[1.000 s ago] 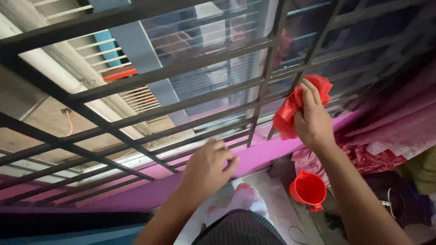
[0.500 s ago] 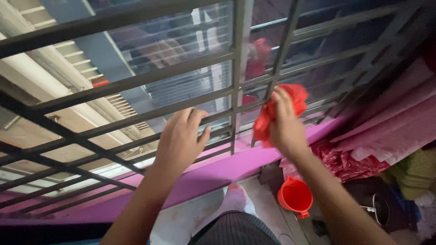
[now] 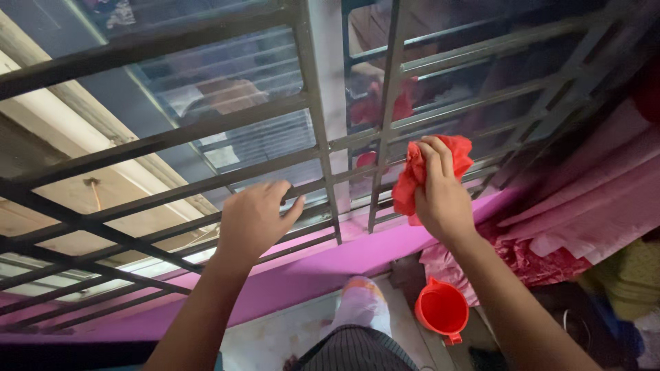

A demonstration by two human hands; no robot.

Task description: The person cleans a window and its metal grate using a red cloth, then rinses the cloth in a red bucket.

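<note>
Tiled floor (image 3: 302,336) below a purple window ledge (image 3: 330,264); a red plastic jug (image 3: 441,309) stands on it, beside crumpled pink and red cloth (image 3: 529,257).

1 head-worn view, close, looking down past the window grille (image 3: 227,127) towards the floor (image 3: 289,336)

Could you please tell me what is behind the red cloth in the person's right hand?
Behind the red cloth in the right hand are the dark window bars and glass. The stretch of bar it presses on is hidden.
</note>
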